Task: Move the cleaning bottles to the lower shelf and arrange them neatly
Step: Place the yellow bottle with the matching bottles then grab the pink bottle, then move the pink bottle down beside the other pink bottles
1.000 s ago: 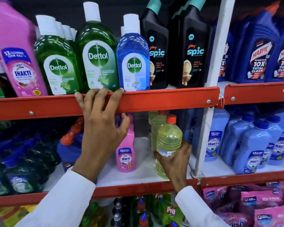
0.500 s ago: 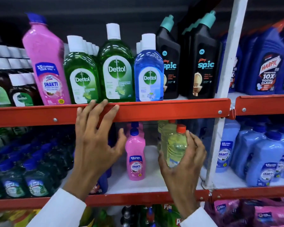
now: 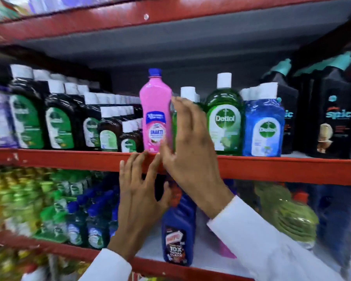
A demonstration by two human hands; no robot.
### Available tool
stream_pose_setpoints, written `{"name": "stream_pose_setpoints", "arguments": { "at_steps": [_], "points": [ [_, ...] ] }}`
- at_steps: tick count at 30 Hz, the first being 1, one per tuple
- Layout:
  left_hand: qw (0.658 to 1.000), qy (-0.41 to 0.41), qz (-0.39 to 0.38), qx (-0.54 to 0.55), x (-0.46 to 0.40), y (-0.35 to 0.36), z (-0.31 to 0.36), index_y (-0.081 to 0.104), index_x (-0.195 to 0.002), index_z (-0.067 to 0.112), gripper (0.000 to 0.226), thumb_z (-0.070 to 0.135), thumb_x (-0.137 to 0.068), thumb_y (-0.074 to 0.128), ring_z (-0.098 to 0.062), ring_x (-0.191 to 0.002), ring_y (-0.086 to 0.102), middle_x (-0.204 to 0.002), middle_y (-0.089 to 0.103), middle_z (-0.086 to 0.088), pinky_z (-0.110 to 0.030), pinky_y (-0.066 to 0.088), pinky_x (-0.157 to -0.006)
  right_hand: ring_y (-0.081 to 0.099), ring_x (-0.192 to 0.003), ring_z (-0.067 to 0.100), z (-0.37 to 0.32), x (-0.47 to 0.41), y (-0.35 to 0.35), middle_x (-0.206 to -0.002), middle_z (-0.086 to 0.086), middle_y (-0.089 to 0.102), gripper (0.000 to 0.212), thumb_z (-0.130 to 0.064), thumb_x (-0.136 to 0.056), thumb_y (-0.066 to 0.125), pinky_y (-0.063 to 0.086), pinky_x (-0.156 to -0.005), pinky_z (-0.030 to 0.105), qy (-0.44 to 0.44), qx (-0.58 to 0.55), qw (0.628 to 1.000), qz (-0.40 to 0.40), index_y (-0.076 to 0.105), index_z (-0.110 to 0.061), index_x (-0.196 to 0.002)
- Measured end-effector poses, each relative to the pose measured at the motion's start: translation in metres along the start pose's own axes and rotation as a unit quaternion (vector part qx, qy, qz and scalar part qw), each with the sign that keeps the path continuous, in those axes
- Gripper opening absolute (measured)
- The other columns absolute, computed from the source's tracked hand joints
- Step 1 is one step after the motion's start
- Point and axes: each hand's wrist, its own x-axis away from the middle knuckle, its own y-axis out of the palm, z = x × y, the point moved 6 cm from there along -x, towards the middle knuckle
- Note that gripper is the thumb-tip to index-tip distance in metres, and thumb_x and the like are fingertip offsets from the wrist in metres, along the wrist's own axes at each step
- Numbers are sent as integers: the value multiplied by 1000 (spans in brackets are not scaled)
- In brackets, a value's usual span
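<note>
A tall pink Shakti bottle (image 3: 156, 112) with a blue cap stands upright on the upper shelf (image 3: 272, 167). My right hand (image 3: 188, 142) is raised right beside it, fingers spread, thumb near its lower label, not closed around it. My left hand (image 3: 139, 191) rests open, with its fingertips on the red shelf edge just below the pink bottle. On the lower shelf (image 3: 209, 254) stand a blue Harpic bottle (image 3: 178, 228) and yellow-green bottles (image 3: 292, 216) with orange caps. A pink bottle on the lower shelf shows only as a corner behind my right sleeve.
Green Dettol (image 3: 224, 120) and blue Dettol (image 3: 264, 122) bottles stand right of my hand, with black Spic bottles (image 3: 332, 120) beyond. Several dark Dettol bottles (image 3: 59, 122) fill the upper left. Small green and blue bottles (image 3: 73, 216) crowd the lower left. Another red shelf (image 3: 146, 17) runs overhead.
My right hand has let go of the yellow bottle on the lower shelf and risen to the pink Shakti bottle above. The view has swung upward and left. My left hand stays on the shelf edge.
</note>
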Motion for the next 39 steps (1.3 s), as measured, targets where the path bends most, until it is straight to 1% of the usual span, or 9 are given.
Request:
{"name": "stream_pose_setpoints", "arguments": {
  "at_steps": [7, 12, 14, 17, 25, 28, 31, 36, 39],
  "points": [
    [999, 3, -50, -2, -3, 4, -16, 54, -143, 27, 60, 35, -86, 70, -28, -153, 33, -156, 48, -5, -60, 18, -129, 17, -150, 45, -17, -71, 72, -161, 31, 16, 95, -26, -84, 68, 18, -125, 48, 29, 127, 988, -79, 12, 5, -154],
    [999, 16, -41, 5, -3, 4, -18, 52, -142, 28, 59, 36, -85, 64, -28, -150, 36, -152, 51, -4, -62, 25, -126, 32, -138, 54, -14, -92, 95, -159, 27, 20, 105, -27, -82, 75, 40, -107, 58, 82, 172, 974, -120, 4, -10, -157],
    [999, 15, -37, 12, -3, 5, -18, 51, -143, 28, 60, 37, -85, 61, -27, -150, 35, -152, 50, -4, -61, 25, -126, 39, -129, 49, -13, -94, 97, -154, 25, 25, 103, -21, -81, 76, 51, -97, 54, 75, 162, 978, -107, 7, -14, -157],
    [999, 12, -37, 14, -1, 7, -18, 48, -147, 28, 63, 38, -86, 60, -26, -151, 32, -154, 47, -4, -60, 24, -127, 39, -122, 43, -14, -95, 96, -148, 24, 26, 94, -8, -82, 71, 55, -89, 53, 45, 106, 990, -85, 13, -14, -156],
    [999, -15, -6, 33, 1, 12, -15, 49, -147, 27, 64, 38, -85, 60, -28, -153, 32, -155, 47, -7, -61, 24, -127, 34, -136, 38, -51, -93, 25, -150, 25, 27, 91, -4, -79, 73, 49, -100, 44, -66, -89, 992, 52, 24, -11, -155],
    [999, -20, 7, 31, 3, 10, -11, 52, -144, 22, 63, 37, -84, 61, -32, -151, 35, -153, 48, -11, -62, 24, -126, 42, -133, 32, -52, -82, -18, -146, 22, 35, 94, -9, -74, 81, 44, -98, 24, -74, -122, 987, 72, 29, -6, -153],
    [1000, -18, 11, 22, 3, 10, -9, 50, -142, 17, 65, 34, -83, 69, -36, -150, 35, -153, 47, -15, -63, 23, -126, 48, -123, 19, -41, -52, -54, -140, 18, 44, 93, -20, -72, 85, 37, -95, 3, -75, -105, 991, 46, 35, -3, -148],
    [1000, -19, 15, 0, 0, 10, -6, 47, -149, 21, 74, 34, -81, 71, -40, -148, 37, -152, 45, -18, -64, 27, -123, 47, -123, 5, 4, 19, -88, -138, 5, 48, 93, -23, -65, 92, 34, -106, 9, -13, -93, 995, -43, 44, -12, -143],
    [999, -31, 29, -8, -2, 10, 0, 48, -149, 22, 72, 34, -81, 68, -42, -146, 37, -150, 44, -20, -62, 30, -121, 50, -123, 10, 37, 64, -93, -133, 6, 51, 87, -22, -63, 94, 33, -105, 7, 29, -78, 996, -43, 49, -17, -137]
  ]
}}
